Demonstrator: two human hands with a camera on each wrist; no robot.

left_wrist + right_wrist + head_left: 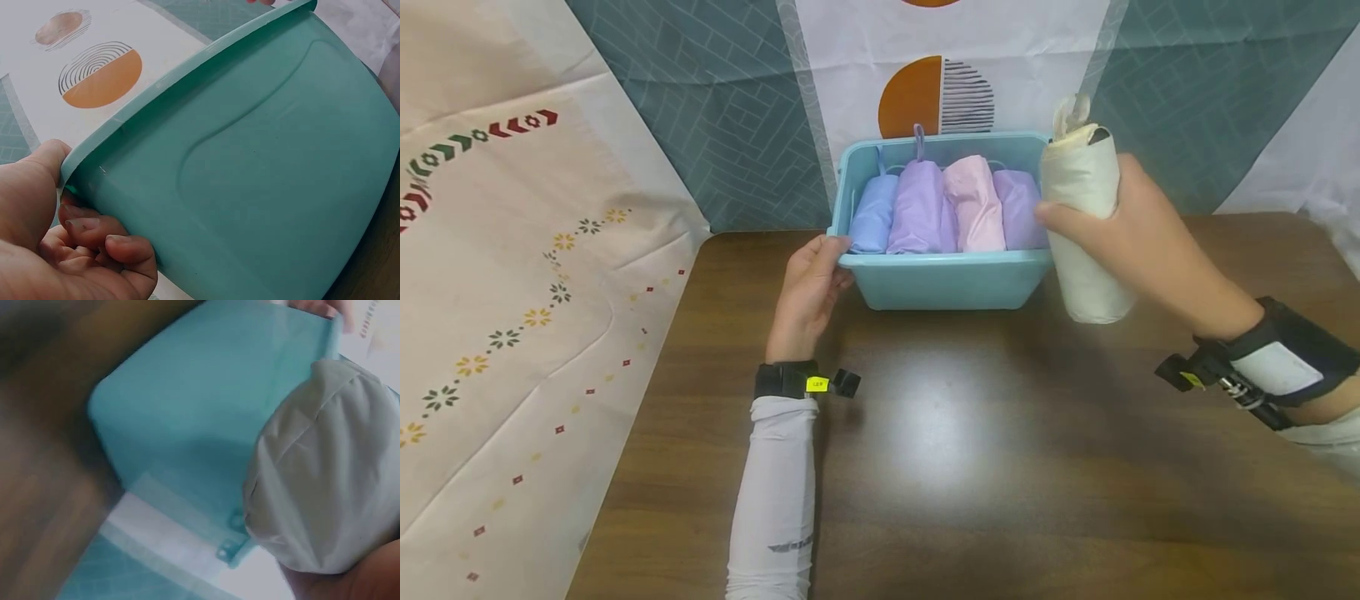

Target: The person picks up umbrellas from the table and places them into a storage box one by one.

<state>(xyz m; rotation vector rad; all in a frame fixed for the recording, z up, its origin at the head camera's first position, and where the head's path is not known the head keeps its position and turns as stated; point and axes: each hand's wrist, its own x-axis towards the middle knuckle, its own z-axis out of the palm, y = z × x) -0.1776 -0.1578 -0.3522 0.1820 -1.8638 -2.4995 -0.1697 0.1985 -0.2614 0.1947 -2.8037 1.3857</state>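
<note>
A light-blue plastic bin stands at the back of the table. Inside it, side by side, are a blue fabric roll, a purple roll, a pink roll and another purple roll. My left hand pinches the bin's front left corner, thumb over the rim and fingers curled beneath it, as the left wrist view shows. My right hand grips a cream fabric roll with a loop at its top, tilted beside the bin's right end. The right wrist view shows its rounded bottom.
The brown wooden table extends in front of the bin. Behind it hangs a patterned teal and white cloth. An embroidered cream cloth lies along the left side.
</note>
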